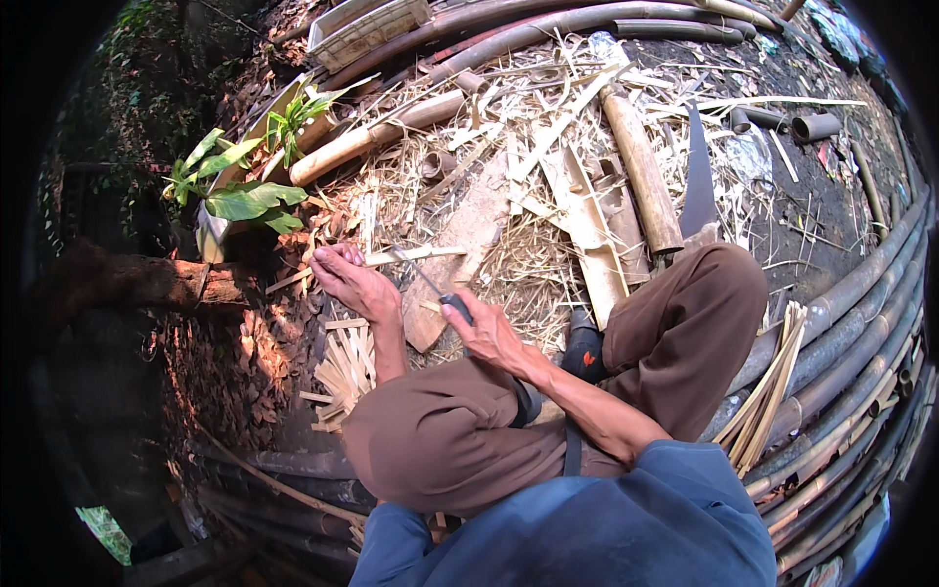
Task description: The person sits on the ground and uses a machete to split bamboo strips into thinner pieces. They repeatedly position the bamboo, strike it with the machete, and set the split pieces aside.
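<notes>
We find the strip [435,251] in the closed left hand [359,287], protruding both sides; the right hand [492,339] is clamped on the knife [457,306], its blade crossing the strip. We advise a shallow angle, strokes directed away from the left hand.

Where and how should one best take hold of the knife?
Grip the knife by its black handle from the near right, as the right hand does: the handle points that way, while the thin blade slants forward-left toward the strip, so a hold there may cut.
</notes>
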Tool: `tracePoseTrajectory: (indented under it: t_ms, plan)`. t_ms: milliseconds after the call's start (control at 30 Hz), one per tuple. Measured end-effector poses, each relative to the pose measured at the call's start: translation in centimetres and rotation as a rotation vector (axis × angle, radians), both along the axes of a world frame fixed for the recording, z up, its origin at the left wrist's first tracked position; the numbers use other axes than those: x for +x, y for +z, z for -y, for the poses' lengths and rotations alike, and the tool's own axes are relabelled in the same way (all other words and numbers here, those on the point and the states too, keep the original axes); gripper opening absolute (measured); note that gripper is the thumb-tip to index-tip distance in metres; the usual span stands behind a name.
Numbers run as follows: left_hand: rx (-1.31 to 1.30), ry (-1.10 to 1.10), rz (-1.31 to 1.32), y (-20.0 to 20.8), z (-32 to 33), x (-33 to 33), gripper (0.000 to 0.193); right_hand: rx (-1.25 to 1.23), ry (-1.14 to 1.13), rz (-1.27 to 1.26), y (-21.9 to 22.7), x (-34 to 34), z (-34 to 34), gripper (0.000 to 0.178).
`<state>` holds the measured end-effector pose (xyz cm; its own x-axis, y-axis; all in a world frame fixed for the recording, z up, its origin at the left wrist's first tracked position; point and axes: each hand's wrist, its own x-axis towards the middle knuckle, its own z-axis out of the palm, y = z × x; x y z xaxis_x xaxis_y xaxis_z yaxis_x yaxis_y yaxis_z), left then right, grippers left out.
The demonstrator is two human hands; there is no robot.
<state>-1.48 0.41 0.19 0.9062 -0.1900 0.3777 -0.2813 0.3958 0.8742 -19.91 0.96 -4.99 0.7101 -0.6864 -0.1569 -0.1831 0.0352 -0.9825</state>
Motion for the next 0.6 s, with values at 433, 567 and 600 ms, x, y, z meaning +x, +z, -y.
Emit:
tracePoseTrajectory:
  t_ms: [433,567,600]
  plan:
    - [0.067,0.123,-0.037,0.8,0.1,-3.2,0.032,0.036,-0.008,-0.052,-1.3,-0.5,-0.1,0.032]
    - [0.058,0.045,0.058,-0.2,-0.3,-5.2,0.031,-0.134,-0.05,-0.114,-5.0,-0.8,0.7,0.028]
    - [0.034,0.017,0.104,-0.4,-0.3,-5.3,0.031,-0.173,-0.082,-0.201,-5.7,-0.8,1.7,0.028]
